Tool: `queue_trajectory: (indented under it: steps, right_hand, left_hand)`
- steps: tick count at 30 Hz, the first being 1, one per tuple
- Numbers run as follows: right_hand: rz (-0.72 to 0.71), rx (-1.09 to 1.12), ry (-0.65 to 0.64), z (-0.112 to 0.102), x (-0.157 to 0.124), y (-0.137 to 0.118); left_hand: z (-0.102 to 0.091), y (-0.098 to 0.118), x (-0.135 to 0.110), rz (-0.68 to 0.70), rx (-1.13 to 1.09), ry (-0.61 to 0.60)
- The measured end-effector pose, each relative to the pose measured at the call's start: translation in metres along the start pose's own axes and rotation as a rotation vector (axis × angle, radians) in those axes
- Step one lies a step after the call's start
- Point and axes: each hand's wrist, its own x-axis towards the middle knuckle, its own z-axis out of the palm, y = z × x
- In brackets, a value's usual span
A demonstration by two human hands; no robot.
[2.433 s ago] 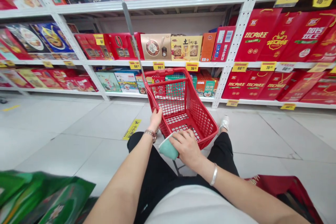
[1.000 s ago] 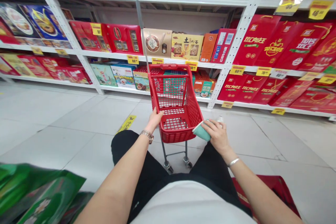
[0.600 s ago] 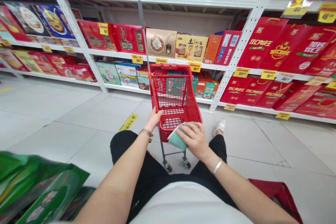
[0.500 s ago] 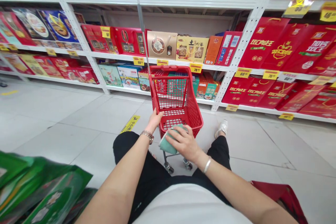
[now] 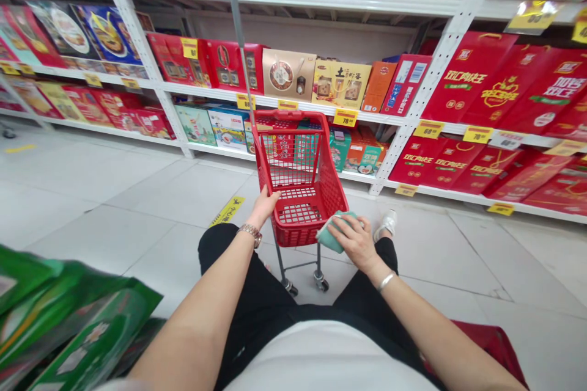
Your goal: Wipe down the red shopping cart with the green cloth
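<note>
A small red shopping cart (image 5: 300,234) on grey legs and wheels stands in front of me, between my legs, its basket holding nothing I can see. My left hand (image 5: 265,206) is closed over the left rim of the basket. A folded light-green cloth (image 5: 331,236) is in my right hand (image 5: 356,241), whose fingers are pressed over it. The cloth lies against the near right corner of the basket. A thin grey pole (image 5: 239,24) rises from the cart's far left side.
White shelves (image 5: 293,95) filled with boxed goods run behind the cart. Red gift bags (image 5: 463,76) stand on the right shelves. Green packages (image 5: 87,317) are close at my lower left, and something dark red (image 5: 490,345) is at my lower right. A yellow sticker (image 5: 228,212) marks the floor.
My right hand has moved right with the cloth, from the middle of the basket's near rim to its right corner. My left hand still grips the left rim.
</note>
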Motion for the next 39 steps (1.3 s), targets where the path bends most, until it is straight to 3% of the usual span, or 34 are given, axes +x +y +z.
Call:
queue_trajectory:
  steps: [5,9,13,20,25,29,39]
  right_hand:
    - [0.259,-0.063,-0.025,-0.007,-0.031,0.051]
    - [0.447,-0.051,0.073,-0.019,-0.032,0.060]
    - [0.331,0.080,0.094,-0.029,0.004,0.028]
    - [-0.066,0.298,0.134,-0.023,0.091,-0.066]
    - [-0.165,0.288,0.003,-0.009,0.105,-0.096]
    - [-0.101,0.294,-0.037,0.003,0.085,-0.084]
    - [0.015,0.197,0.030,0.003,0.021,-0.001]
  left_hand:
    - [-0.006,0.002,-0.001,-0.017,0.019,0.002]
    - [-0.012,0.002,-0.001,-0.019,0.031,0.011]
    - [-0.015,0.003,-0.002,-0.003,0.040,0.008]
    - [-0.020,0.004,-0.005,0.026,0.071,-0.015]
    - [-0.024,0.006,-0.010,0.054,0.061,-0.055]
    - [-0.026,0.009,-0.016,0.069,0.033,-0.088]
    - [-0.019,0.007,-0.019,0.054,0.045,-0.110]
